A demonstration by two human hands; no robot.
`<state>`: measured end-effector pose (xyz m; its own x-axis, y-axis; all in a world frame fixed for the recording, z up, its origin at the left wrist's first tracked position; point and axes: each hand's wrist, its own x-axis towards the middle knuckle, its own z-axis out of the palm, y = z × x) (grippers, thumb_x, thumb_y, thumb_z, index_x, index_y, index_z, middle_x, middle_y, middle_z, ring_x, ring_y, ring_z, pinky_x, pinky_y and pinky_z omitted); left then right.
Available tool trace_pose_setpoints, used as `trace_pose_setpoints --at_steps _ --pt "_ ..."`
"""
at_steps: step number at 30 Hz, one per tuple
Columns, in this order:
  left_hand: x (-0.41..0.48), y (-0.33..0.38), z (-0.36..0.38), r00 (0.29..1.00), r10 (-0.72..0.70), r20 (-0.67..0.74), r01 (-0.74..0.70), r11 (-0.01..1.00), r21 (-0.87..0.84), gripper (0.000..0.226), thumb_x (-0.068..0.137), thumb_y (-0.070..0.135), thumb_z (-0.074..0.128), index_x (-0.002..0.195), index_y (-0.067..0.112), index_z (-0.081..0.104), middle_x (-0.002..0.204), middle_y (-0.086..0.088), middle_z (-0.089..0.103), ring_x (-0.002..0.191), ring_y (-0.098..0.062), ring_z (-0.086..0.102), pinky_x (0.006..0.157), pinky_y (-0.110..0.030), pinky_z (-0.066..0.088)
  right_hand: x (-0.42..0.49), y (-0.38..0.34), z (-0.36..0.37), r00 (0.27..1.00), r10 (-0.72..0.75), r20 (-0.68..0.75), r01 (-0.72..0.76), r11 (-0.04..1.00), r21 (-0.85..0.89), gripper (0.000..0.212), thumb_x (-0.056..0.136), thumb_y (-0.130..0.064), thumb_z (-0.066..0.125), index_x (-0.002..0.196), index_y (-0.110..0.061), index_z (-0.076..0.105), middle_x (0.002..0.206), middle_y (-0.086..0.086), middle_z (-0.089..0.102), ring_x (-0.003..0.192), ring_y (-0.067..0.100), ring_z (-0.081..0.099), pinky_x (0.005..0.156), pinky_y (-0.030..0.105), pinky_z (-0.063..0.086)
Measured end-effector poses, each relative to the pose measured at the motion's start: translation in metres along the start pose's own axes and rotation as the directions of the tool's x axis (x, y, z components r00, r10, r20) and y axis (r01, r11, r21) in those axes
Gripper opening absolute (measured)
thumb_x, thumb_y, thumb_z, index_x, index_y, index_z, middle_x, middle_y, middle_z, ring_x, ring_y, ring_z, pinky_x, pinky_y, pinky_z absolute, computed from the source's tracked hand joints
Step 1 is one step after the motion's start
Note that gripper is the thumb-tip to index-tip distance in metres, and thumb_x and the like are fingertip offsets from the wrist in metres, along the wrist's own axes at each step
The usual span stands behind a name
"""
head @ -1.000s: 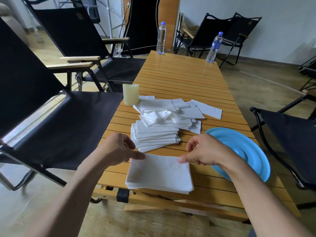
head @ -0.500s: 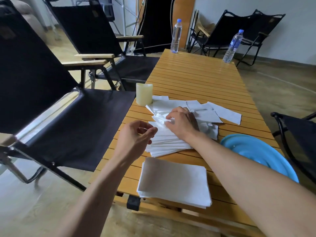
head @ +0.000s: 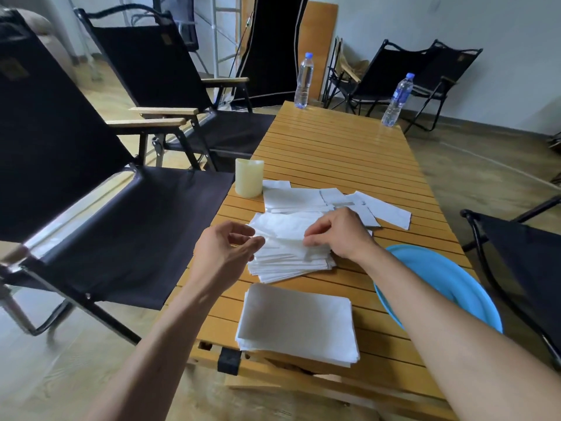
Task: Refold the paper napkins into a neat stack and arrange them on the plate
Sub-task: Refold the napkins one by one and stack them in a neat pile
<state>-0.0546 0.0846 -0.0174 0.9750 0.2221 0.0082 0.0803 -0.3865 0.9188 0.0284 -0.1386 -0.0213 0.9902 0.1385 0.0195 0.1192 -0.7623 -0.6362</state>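
The slatted wooden counter (head: 334,153) is long, honey-coloured and ribbed, and it carries a round, smooth blue plate (head: 440,278) at its near right edge. At least five black fabric folding chairs (head: 91,208) stand around it: two well left of the plate, two far beyond it, and one just to its right. Just left of the plate lies one neat stack (head: 297,320) of white paper napkins, flat, rectangular and square-edged, none of it on the plate. Beyond that stack, up and left of the plate, a second, loose pile (head: 288,265) fans out with its edges stepped, and a few single scattered napkins (head: 303,196) lie farther back. The right hand (head: 340,235) rests on the loose pile, with thumb and curled fingers pinching the thin, slightly crumpled top napkin (head: 282,226). The left hand (head: 224,247) is narrowly curled at that napkin's left edge; whether it grips the paper cannot be told. Far beyond the plate stand two clear plastic bottles (head: 304,80) with blue caps. One cream, waxy, cylindrical candle (head: 249,177) sits well left of the plate.
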Motion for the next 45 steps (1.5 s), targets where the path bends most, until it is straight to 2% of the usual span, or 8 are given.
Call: trace_pose_setpoints --at_steps 3,8,13,16,21,29,34,45 --pt "-0.001 -0.001 -0.006 1.0 -0.018 -0.023 0.018 0.999 0.03 0.037 0.082 0.027 0.081 0.115 0.018 0.068 0.108 0.0 0.072 0.083 -0.012 0.07 0.069 -0.029 0.056 -0.015 -0.003 -0.01 0.99 -0.061 -0.124 0.077 0.99 0.122 0.009 0.075 -0.021 0.087 0.077 -0.025 0.079 0.072 -0.019 0.072 0.066 -0.012 0.061 0.061 0.005 0.04" --pt "0.001 0.0 -0.011 0.996 -0.055 0.07 0.053 0.998 0.036 0.084 0.075 0.021 0.087 0.147 0.03 0.043 0.147 -0.01 0.049 0.126 -0.025 0.056 0.095 -0.038 0.049 -0.055 -0.021 -0.033 0.952 -0.228 -0.203 0.265 0.948 0.176 0.011 0.076 -0.022 0.086 0.079 -0.03 0.079 0.086 -0.019 0.075 0.049 -0.002 0.051 0.057 0.007 0.039" --pt "0.0 0.001 -0.014 0.967 -0.01 0.254 0.015 1.0 -0.02 0.063 0.075 0.023 0.086 0.131 0.033 0.061 0.115 0.003 0.073 0.094 -0.006 0.071 0.073 -0.02 0.054 -0.083 -0.023 -0.046 0.951 -0.224 -0.211 0.282 0.909 0.306 0.01 0.076 -0.028 0.085 0.083 -0.033 0.08 0.09 -0.012 0.077 0.067 0.035 0.064 0.063 0.038 0.055" --pt "0.0 0.001 -0.017 0.937 -0.067 0.341 0.08 0.997 -0.023 0.054 0.073 0.034 0.087 0.122 0.041 0.063 0.102 0.011 0.074 0.089 -0.003 0.07 0.068 -0.018 0.049 -0.088 -0.022 -0.048 0.946 -0.217 -0.239 0.301 0.862 0.408 0.012 0.074 -0.027 0.085 0.084 -0.033 0.08 0.09 -0.007 0.078 0.081 0.033 0.072 0.08 0.049 0.06" --pt "-0.002 0.002 -0.015 0.853 -0.167 0.495 0.213 0.976 -0.037 0.043 0.086 0.046 0.071 0.126 0.036 0.059 0.101 0.005 0.078 0.096 -0.008 0.073 0.079 -0.029 0.048 -0.086 -0.015 -0.052 0.954 -0.222 -0.202 0.294 0.821 0.488 0.016 0.073 -0.033 0.081 0.087 -0.025 0.08 0.094 -0.004 0.079 0.093 0.016 0.074 0.087 0.035 0.059" --pt "-0.001 0.01 -0.009 0.945 -0.046 0.324 0.134 0.957 -0.256 0.025 0.083 0.023 0.078 0.107 0.019 0.074 0.096 -0.001 0.079 0.096 -0.019 0.071 0.085 -0.034 0.052 -0.081 -0.004 -0.056 0.962 -0.155 -0.226 0.251 0.83 0.498 0.009 0.088 -0.028 0.072 0.093 -0.027 0.079 0.095 -0.005 0.078 0.088 0.01 0.069 0.083 0.028 0.057" --pt "0.001 0.009 -0.015 0.936 0.006 0.351 0.104 0.951 -0.292 0.035 0.076 0.011 0.082 0.109 0.017 0.073 0.099 -0.005 0.078 0.096 -0.022 0.073 0.083 -0.033 0.056 -0.084 0.0 -0.054 0.93 -0.143 -0.338 0.26 0.907 0.332 0.021 0.092 -0.02 0.07 0.09 -0.04 0.075 0.093 -0.011 0.071 0.081 -0.001 0.062 0.074 0.006 0.043" --pt "0.0 0.012 -0.024 0.853 0.062 0.518 0.075 0.968 -0.239 0.044 0.081 0.004 0.077 0.118 0.027 0.074 0.106 -0.002 0.077 0.087 -0.01 0.071 0.07 -0.02 0.055 -0.082 0.005 -0.045 0.966 -0.007 -0.26 0.069 0.971 0.227 0.014 0.103 -0.021 0.051 0.097 -0.026 0.062 0.082 -0.006 0.07 0.073 -0.002 0.066 0.065 0.017 0.047"
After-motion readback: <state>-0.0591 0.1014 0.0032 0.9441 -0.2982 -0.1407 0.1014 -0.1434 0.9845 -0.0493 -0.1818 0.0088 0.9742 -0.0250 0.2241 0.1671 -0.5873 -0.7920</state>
